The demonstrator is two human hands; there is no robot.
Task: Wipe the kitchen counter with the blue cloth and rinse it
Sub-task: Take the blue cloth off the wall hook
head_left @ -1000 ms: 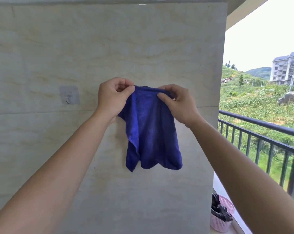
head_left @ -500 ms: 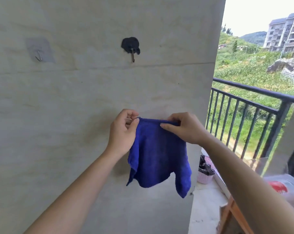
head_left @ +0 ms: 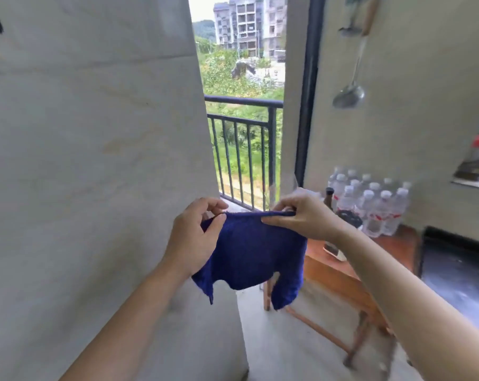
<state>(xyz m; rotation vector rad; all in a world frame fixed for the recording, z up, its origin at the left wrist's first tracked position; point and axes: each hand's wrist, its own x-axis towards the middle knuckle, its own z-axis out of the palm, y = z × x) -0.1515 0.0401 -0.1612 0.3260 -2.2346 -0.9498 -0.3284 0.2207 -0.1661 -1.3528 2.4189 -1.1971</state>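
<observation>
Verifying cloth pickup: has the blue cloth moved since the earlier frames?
Yes. The blue cloth, pinched by left hand and right hand, went down and rightward off the wall, now hanging past its edge near the railing.

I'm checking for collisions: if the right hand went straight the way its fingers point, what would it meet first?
Probably the left hand, pinching the other top corner of the blue cloth; the right hand points along that edge toward it, though depth is unclear.

The cloth [head_left: 249, 251] hangs near centre, between the left hand [head_left: 194, 237] and the right hand [head_left: 307, 215]. A wall [head_left: 95, 160] stands left. A railing [head_left: 244, 149] lies far behind. A table [head_left: 370, 259] stands right, with bottles [head_left: 375, 204] apparently on its far end and a ladle [head_left: 348, 96] hanging above them.
</observation>
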